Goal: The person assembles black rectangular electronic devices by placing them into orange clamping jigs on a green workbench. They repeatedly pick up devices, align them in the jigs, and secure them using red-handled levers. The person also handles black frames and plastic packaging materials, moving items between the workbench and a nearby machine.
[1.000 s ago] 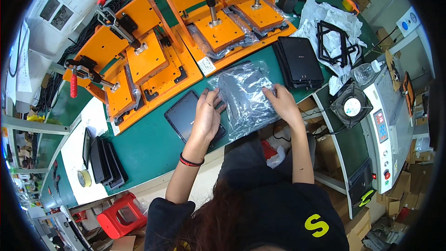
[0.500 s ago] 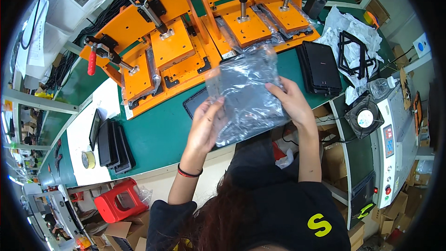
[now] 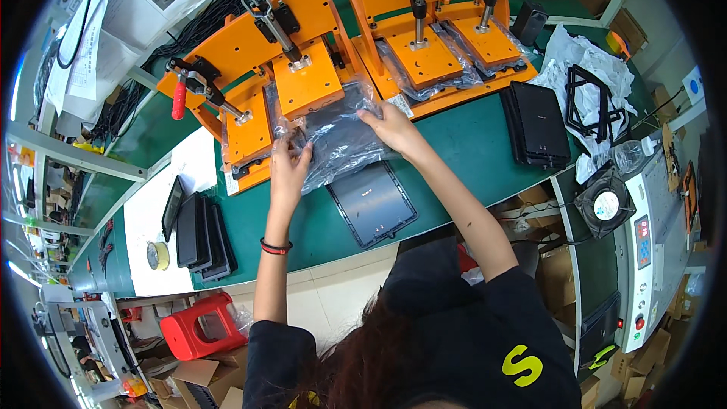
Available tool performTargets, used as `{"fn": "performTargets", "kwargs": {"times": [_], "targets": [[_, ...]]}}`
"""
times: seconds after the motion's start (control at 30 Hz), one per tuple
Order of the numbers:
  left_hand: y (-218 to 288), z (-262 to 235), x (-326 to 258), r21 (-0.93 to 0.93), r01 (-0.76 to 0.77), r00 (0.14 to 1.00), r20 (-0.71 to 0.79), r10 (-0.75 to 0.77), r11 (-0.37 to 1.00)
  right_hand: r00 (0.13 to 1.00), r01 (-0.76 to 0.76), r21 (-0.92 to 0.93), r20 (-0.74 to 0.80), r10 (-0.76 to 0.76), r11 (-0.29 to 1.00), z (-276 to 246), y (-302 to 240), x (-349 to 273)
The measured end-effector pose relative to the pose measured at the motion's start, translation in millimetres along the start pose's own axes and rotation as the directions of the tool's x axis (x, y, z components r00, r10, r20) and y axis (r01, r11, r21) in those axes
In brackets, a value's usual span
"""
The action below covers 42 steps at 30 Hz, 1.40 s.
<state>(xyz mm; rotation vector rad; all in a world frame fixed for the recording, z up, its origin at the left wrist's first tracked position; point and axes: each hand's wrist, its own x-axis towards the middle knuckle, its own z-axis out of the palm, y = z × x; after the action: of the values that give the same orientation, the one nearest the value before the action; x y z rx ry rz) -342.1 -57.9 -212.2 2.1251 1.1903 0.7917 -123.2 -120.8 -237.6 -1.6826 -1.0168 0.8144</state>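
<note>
Both my hands grip a flat dark panel in a clear plastic bag [image 3: 338, 145], held at the left orange clamp fixture [image 3: 363, 97]. My left hand [image 3: 291, 167] pinches its left side, and my right hand [image 3: 392, 130] has the right side, thumb on top. The far end lies up against or under an orange press plate [image 3: 309, 85]; which one, I cannot tell. Nearer to me a dark rectangular cover [image 3: 372, 204] lies flat on the green table [image 3: 462, 182]. Another press plate [image 3: 248, 130] stands left of my hands, with plastic film beside it.
Black panels are stacked [image 3: 536, 125] at the right, beside black frames [image 3: 581, 98] on white wrapping. More black trays [image 3: 203, 236] lean together at the left near a tape roll [image 3: 157, 256]. Red-handled toggle clamps [image 3: 266, 19] rise above the fixtures. A fan [image 3: 606, 204] sits far right.
My hands have carried the bagged panel away from my body to the left fixture. The dark cover on the table, mostly hidden before, now shows in full. The whole view has shifted slightly.
</note>
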Motion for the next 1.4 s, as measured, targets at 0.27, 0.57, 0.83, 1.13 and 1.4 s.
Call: {"fn": "performTargets", "kwargs": {"times": [0.27,0.57,0.83,1.13,1.4], "targets": [[13.6,-4.8,14.3,0.668,-0.365,0.901,0.078,0.427,0.649,0.783,0.538,-0.562,0.057,-0.619,0.629,-12.6,-16.6,-7.9],[-30.0,7.0,71.9,0.523,-0.554,0.831,0.311,0.461,0.647,0.918,0.345,-0.549,0.027,-0.396,0.761,12.1,4.3,15.9],[-23.2,6.8,76.6,0.311,-0.458,0.888,0.208,0.411,0.833,0.927,0.305,-0.431,-0.068,-0.368,0.849,21.3,-0.7,4.9],[-33.2,0.2,72.5,-0.169,-0.118,0.988,0.082,0.134,0.978,0.845,0.505,-0.401,0.049,-0.532,0.765,33.7,2.1,25.3],[-68.3,20.4,92.0,0.309,-0.193,0.977,-0.024,0.210,0.931,0.943,0.311,-0.209,0.191,-0.273,0.927,37.9,-21.4,69.3]]}}
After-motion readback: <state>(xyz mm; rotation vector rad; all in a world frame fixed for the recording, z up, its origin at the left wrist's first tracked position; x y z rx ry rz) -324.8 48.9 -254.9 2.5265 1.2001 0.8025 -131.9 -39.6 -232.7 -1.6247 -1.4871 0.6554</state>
